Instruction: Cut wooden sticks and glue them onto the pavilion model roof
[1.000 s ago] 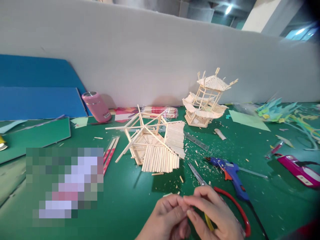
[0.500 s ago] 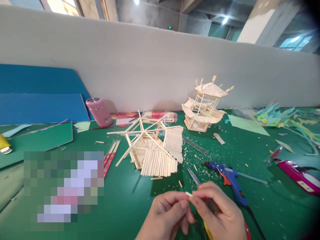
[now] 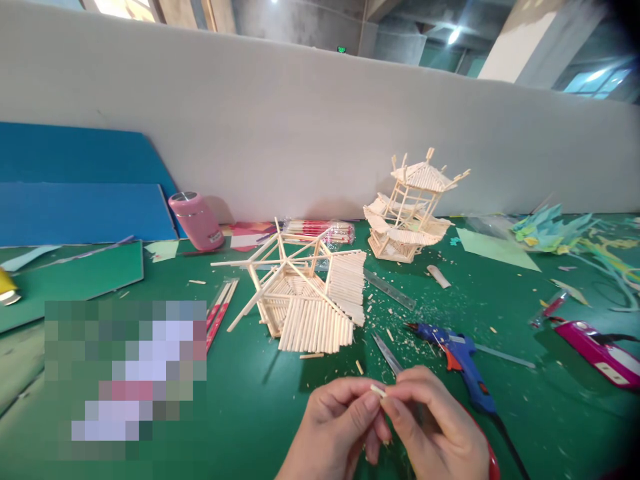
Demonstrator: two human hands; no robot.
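Two hands are working at the bottom centre of the head view: left hand (image 3: pixel 336 430) and right hand (image 3: pixel 434 430) are pinching one short stick piece (image 3: pixel 377 391) between closed fingers. Mid-frame, the stick roof frame (image 3: pixel 306 293) is lying only partly clad, ribs bare. Glue gun (image 3: pixel 457 350) is crowding the right; open table (image 3: pixel 260 393) is remaining lower left of centre.

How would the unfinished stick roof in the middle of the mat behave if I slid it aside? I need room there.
The unfinished stick roof looks light, being thin wooden sticks, so it would probably slide easily on the green mat. It is likely fragile: its bare spokes jut out unsupported and could snap or snag the chopstick packets beside it. Lifting from the base seems safer.
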